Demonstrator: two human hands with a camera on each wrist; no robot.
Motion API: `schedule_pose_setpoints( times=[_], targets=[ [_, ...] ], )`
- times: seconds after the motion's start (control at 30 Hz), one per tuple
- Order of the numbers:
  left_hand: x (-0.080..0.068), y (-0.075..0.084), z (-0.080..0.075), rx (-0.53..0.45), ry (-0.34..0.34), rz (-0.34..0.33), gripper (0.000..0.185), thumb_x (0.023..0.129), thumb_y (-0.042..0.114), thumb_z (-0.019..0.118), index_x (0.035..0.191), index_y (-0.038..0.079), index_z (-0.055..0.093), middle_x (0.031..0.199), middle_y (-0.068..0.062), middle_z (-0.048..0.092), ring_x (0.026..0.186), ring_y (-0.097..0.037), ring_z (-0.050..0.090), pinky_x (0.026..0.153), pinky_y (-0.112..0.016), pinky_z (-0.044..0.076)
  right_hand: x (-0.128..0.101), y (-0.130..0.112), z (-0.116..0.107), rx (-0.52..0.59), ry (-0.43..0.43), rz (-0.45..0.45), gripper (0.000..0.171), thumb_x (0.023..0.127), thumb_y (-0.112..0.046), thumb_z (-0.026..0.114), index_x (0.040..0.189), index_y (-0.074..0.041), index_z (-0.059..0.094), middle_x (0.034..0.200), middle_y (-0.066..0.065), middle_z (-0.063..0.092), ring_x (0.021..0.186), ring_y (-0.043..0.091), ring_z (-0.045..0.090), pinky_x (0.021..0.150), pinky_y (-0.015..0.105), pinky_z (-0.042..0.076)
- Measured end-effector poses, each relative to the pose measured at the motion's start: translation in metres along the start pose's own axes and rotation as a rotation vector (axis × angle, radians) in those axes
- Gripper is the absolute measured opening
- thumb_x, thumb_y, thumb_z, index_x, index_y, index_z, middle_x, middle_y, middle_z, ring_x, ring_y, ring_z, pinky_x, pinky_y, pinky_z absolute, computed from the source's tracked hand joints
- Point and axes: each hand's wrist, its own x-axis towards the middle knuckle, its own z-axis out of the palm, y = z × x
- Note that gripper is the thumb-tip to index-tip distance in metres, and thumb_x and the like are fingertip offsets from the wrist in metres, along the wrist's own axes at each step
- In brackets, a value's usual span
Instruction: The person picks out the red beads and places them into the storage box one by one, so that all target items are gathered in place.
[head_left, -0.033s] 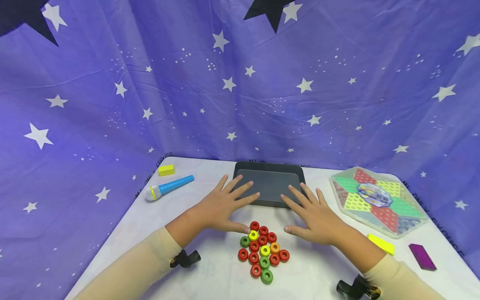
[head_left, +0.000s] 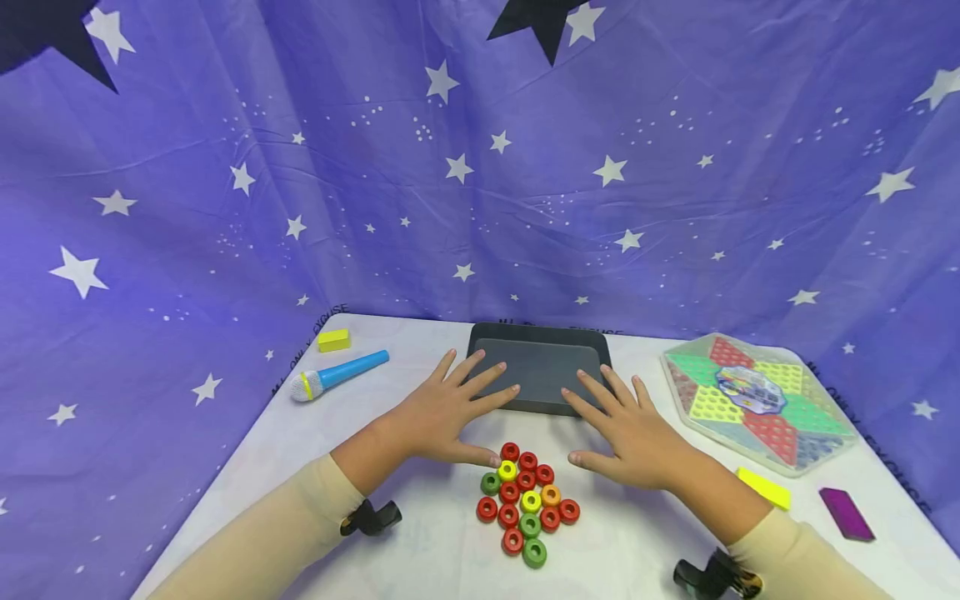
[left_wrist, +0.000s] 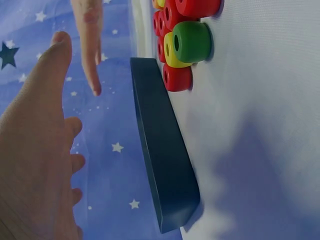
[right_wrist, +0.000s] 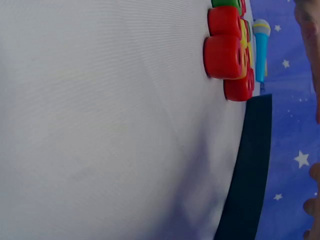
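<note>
Against the earlier head picture nothing visibly shifts: hands and beads keep their places, so handling of the beads seems, in my judgement, not under way. Nearest, red, green, yellow and orange ring-shaped beads [head_left: 531, 507] lie clustered on the white tabletop [head_left: 435, 533]. Just beyond, the left hand [head_left: 452, 414] and right hand [head_left: 624, 433] hover on either side; each grip is apart, fingers spread, holding nothing. From the head the left thumb seems to meet a bead, but the left wrist view shows it well clear. The right forearm hides part of a yellow block [head_left: 768, 490]; a purple block [head_left: 847, 514] lies beside it. Farther back, fingertips cover bits of the dark tray [head_left: 536, 358], and the print at the centre of the Chinese checkers board [head_left: 772, 433] is illegible. The right wrist view cuts off most of its hand.
</note>
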Motion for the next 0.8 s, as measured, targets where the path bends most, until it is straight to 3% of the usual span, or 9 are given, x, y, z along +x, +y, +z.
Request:
schedule_pose_setpoints(
  times=[0.23, 0.37, 0.43, 0.5, 0.57, 0.63, 0.7, 0.8],
  targets=[
    [-0.001, 0.0, 0.009, -0.036, -0.005, -0.004, 0.101, 0.079, 0.096, 0.022, 0.162, 0.04, 0.012, 0.171, 0.0, 0.01, 0.157, -0.035, -0.002, 0.122, -0.068, 0.001, 0.0, 0.001, 0.007, 0.035, 0.003, -0.002, 0.086, 0.09, -0.07, 0.058, 0.161, -0.037, 0.022, 0.17, 0.006, 0.016, 0.155, 0.043, 0.005, 0.116, 0.077, 0.007],
    [-0.001, -0.001, 0.016, -0.06, 0.009, -0.005, 0.1, 0.079, 0.096, 0.025, 0.162, 0.041, 0.01, 0.171, 0.002, 0.009, 0.157, -0.034, -0.002, 0.122, -0.067, 0.0, -0.002, 0.002, 0.009, 0.04, -0.01, 0.004, 0.087, 0.09, -0.073, 0.056, 0.161, -0.036, 0.022, 0.169, 0.006, 0.017, 0.155, 0.044, 0.006, 0.116, 0.076, 0.008],
    [-0.001, -0.002, 0.02, -0.088, 0.009, -0.02, 0.1, 0.08, 0.095, 0.028, 0.162, 0.042, 0.008, 0.171, 0.002, 0.008, 0.157, -0.034, -0.003, 0.122, -0.066, -0.001, -0.003, 0.001, 0.008, 0.061, -0.012, 0.012, 0.088, 0.09, -0.074, 0.055, 0.161, -0.035, 0.023, 0.168, 0.007, 0.02, 0.154, 0.043, 0.011, 0.116, 0.075, 0.013],
    [0.0, -0.005, 0.025, -0.123, 0.005, -0.048, 0.099, 0.081, 0.094, 0.032, 0.161, 0.043, 0.005, 0.171, 0.002, 0.007, 0.158, -0.033, -0.001, 0.123, -0.065, -0.001, -0.004, -0.003, 0.005, 0.093, -0.007, 0.03, 0.088, 0.088, -0.076, 0.055, 0.16, -0.032, 0.029, 0.164, 0.007, 0.031, 0.15, 0.04, 0.026, 0.116, 0.07, 0.025],
    [0.002, -0.012, 0.029, -0.184, 0.015, -0.084, 0.099, 0.082, 0.09, 0.039, 0.162, 0.041, 0.007, 0.171, 0.0, 0.008, 0.157, -0.034, 0.007, 0.124, -0.064, 0.006, -0.006, -0.007, 0.002, 0.152, -0.004, 0.054, 0.083, 0.088, -0.075, 0.057, 0.154, -0.028, 0.041, 0.15, 0.005, 0.049, 0.137, 0.031, 0.047, 0.108, 0.06, 0.043],
    [0.006, -0.021, 0.032, -0.276, 0.024, -0.143, 0.096, 0.085, 0.084, 0.047, 0.162, 0.039, 0.012, 0.171, -0.002, 0.011, 0.155, -0.034, 0.017, 0.123, -0.062, 0.018, -0.007, -0.013, -0.001, 0.232, -0.019, 0.067, 0.072, 0.088, -0.072, 0.06, 0.142, -0.024, 0.056, 0.127, -0.002, 0.063, 0.112, 0.02, 0.063, 0.09, 0.045, 0.055],
    [0.011, -0.031, 0.036, -0.388, 0.036, -0.221, 0.09, 0.088, 0.077, 0.053, 0.162, 0.036, 0.021, 0.17, -0.004, 0.016, 0.152, -0.033, 0.026, 0.119, -0.061, 0.029, -0.007, -0.019, -0.003, 0.311, -0.049, 0.054, 0.057, 0.089, -0.066, 0.065, 0.126, -0.023, 0.065, 0.105, -0.009, 0.067, 0.089, 0.01, 0.064, 0.075, 0.032, 0.055],
    [0.02, -0.048, 0.04, -0.595, 0.075, -0.353, 0.072, 0.094, 0.06, 0.061, 0.154, 0.027, 0.041, 0.165, -0.006, 0.029, 0.145, -0.033, 0.04, 0.112, -0.058, 0.041, -0.008, -0.026, -0.003, 0.397, -0.108, 0.005, 0.04, 0.089, -0.056, 0.071, 0.111, -0.022, 0.069, 0.089, -0.015, 0.062, 0.073, 0.005, 0.056, 0.065, 0.023, 0.047]
  ],
)
